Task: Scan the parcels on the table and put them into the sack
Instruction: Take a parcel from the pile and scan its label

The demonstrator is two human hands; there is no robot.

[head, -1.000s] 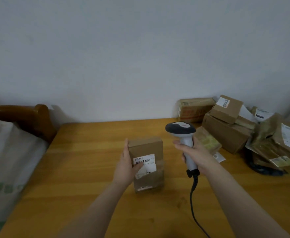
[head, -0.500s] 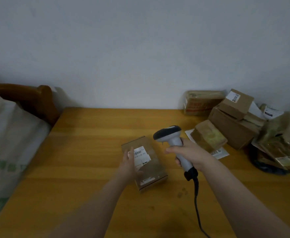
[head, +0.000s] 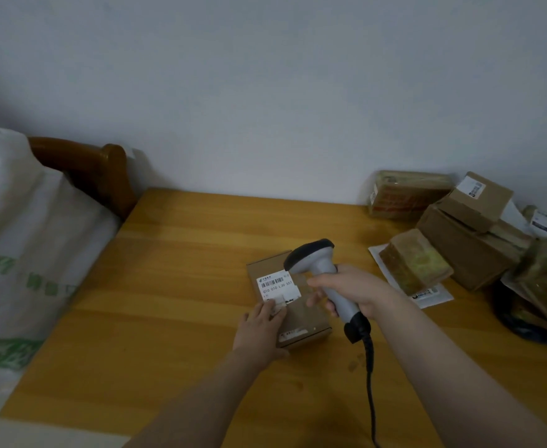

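Note:
A small brown cardboard parcel (head: 301,321) lies flat on the wooden table (head: 168,302), its white barcode label (head: 277,284) facing up. My left hand (head: 259,328) holds the parcel's near left corner, fingers on top at the label's lower edge and thumb against the near side. My right hand (head: 349,289) grips the grey handheld scanner (head: 317,263) by its handle. The scanner's dark head hovers just above the label's right end, and its black cable (head: 369,383) trails toward me. The white woven sack (head: 23,253) with green print stands off the table's left edge.
A pile of several brown boxes and padded parcels (head: 466,240) fills the table's right side up to the wall. One taped box (head: 414,266) lies on a white mailer near the scanner. A wooden chair back (head: 104,176) rises behind the sack.
The parcel went from upright in my left hand to flat on the table. The scanner swung down and left over its label. The view shifted left, showing more sack.

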